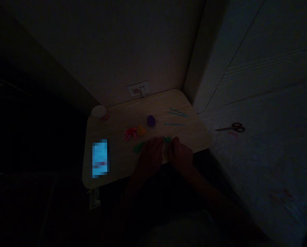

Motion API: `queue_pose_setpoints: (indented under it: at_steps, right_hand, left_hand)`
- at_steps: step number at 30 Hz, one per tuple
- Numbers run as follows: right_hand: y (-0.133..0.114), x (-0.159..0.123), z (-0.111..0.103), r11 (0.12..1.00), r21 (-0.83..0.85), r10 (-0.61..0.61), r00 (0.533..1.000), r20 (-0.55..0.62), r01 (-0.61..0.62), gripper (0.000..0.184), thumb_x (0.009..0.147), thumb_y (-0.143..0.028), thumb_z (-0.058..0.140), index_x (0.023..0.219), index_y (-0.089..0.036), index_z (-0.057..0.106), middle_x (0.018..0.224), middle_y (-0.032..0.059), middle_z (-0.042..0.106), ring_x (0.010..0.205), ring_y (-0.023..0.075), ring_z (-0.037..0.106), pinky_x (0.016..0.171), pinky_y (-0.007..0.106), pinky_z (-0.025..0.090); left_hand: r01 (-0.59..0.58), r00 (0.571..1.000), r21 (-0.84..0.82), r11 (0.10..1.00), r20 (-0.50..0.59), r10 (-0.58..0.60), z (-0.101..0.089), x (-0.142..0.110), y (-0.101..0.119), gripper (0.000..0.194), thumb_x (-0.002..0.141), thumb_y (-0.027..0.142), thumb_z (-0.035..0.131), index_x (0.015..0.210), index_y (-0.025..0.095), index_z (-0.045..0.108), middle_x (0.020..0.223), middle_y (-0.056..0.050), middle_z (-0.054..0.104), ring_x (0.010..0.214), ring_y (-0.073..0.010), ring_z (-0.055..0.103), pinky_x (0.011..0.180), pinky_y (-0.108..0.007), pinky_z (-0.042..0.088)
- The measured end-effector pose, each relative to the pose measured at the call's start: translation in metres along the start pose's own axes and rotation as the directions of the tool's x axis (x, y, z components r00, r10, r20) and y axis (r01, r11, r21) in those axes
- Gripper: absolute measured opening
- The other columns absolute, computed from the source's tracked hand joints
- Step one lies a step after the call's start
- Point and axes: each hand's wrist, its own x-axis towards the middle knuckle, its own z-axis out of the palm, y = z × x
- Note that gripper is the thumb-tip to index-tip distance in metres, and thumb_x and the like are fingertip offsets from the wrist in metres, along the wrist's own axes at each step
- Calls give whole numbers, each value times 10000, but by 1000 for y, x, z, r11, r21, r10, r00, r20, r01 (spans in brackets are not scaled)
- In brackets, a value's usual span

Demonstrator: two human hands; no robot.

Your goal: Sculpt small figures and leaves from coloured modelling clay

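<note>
In dim light, a long green clay-like piece (pixel 138 147) lies on the small wooden table (pixel 120 164) near its front edge. My left hand (pixel 151 155) is closed over its middle, and the fingers hide that part. My right hand (pixel 179 153) pinches a thin dark teal stick (pixel 166 139), whose tip reaches the green piece's right end. A purple lump (pixel 151 120), an orange lump (pixel 140 130) and a red piece with pink finger-like strands (pixel 131 133) sit beyond my left hand. Several thin blue sticks (pixel 175 124) lie past my right hand.
A lit phone (pixel 100 158) lies at the table's left. At the back left corner stands a pale round container (pixel 99 111). A wall socket (pixel 138 89) holds a plug. Scissors (pixel 232 128) and a pink scrap (pixel 234 134) lie on the patterned surface to the right.
</note>
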Motion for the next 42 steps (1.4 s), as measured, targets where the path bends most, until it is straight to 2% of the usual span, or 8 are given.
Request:
queue_pose_setpoints:
  at_steps: [3,9,19,32,37,42]
  right_hand:
    - [-4,0,1,1000,-13,-5,1000,5,5,272,1083,-336,412,1186,-138,568,864,144,783,783,289,771,624,307,425]
    - [-11,0,1,999,-43,15,1000,20,-14,286,1091,-322,378,1204,-132,560,847,170,779,785,309,774,629,319,456]
    - [-10,-1,6,998,-60,7,1000,-17,-8,274,1083,-327,391,1167,-132,565,811,161,773,742,287,764,610,293,438]
    - [-6,-2,4,999,-27,30,999,13,-30,253,1074,-296,397,1188,-139,560,840,157,780,743,274,754,616,291,436]
    - [0,0,2,1000,-6,-17,1000,-1,17,250,1073,-272,394,1182,-130,569,849,147,781,729,266,741,599,295,386]
    - [15,11,-6,989,19,-147,988,-36,148,266,1076,-330,409,1151,-170,608,832,106,775,711,253,726,589,303,314]
  left_hand:
    - [-34,999,-14,999,28,35,-1,1,2,481,1003,148,444,1474,168,541,1474,-153,613,1387,-319,544,1161,-551,441]
    - [5,998,-28,1000,63,-3,-4,4,6,435,998,153,464,1413,152,592,1424,-158,636,1339,-311,577,1143,-512,462]
    - [-7,997,-38,999,74,10,-4,4,5,428,1003,168,465,1415,133,574,1439,-164,618,1347,-310,561,1164,-498,429]
    - [22,998,-77,997,67,-17,-4,3,5,481,988,164,469,1464,174,541,1479,-158,592,1372,-318,548,1155,-526,435]
    - [22,998,-49,999,56,-19,-3,2,5,465,980,158,480,1438,156,555,1449,-162,606,1342,-318,564,1141,-518,456]
    - [26,998,-48,999,55,-23,-3,2,4,496,968,148,489,1461,169,543,1441,-158,610,1346,-321,562,1150,-533,454]
